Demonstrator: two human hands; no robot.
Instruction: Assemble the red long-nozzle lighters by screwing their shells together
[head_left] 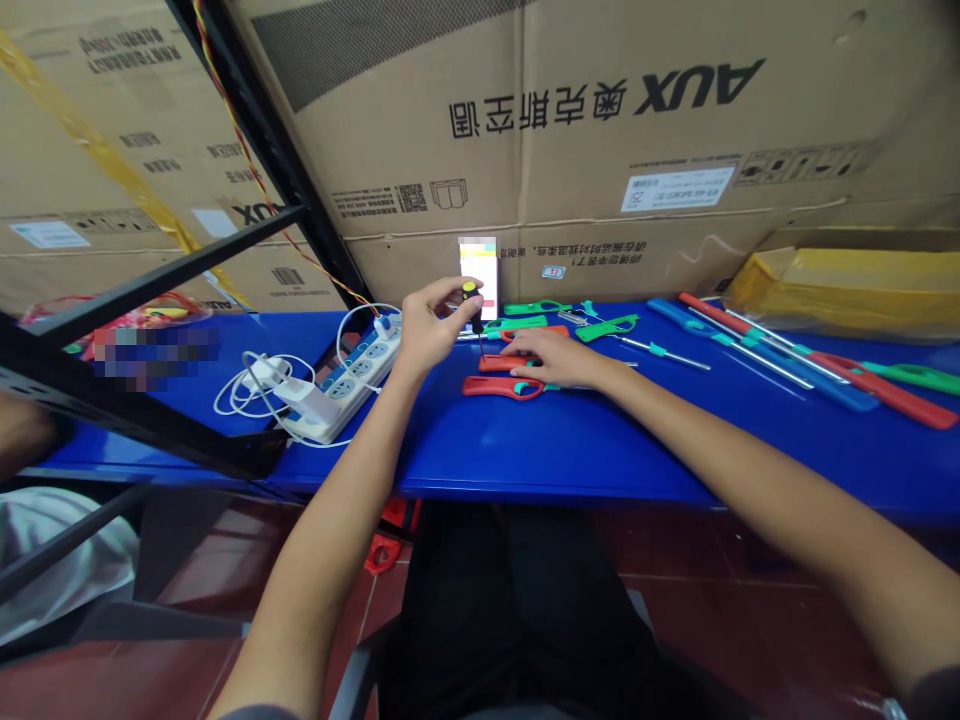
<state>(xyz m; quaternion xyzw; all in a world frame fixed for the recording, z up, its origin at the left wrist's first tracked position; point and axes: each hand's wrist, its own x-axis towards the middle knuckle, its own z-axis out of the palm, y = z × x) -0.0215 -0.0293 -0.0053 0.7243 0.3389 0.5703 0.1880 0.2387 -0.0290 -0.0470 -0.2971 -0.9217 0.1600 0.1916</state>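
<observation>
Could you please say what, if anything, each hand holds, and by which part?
The left hand holds a screwdriver by its handle; the right hand touches a red casing, grip unclear.

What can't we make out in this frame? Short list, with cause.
All in the head view:
Tip of the screwdriver in the left hand: too small to tell whether it meets a screw.
Red handle: partly covered by the right hand.
Phone text: small, washed out, partly pixelated.
Person in white: cut off by the left edge.
</observation>
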